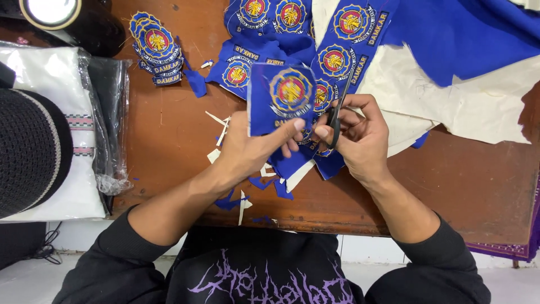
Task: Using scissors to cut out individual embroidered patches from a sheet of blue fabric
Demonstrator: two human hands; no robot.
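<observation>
the left hand (247, 149) pinches a blue embroidered patch (281, 98) upright above the desk (169, 129); the right hand (363, 138) has its grip on black scissors (336, 115), blades seemingly at the patch's right edge. trimming is underway; next, turn the patch, following its border.

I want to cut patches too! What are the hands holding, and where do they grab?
The left hand pinches a blue patch at its lower edge. The right hand holds scissors by the handles.
</observation>
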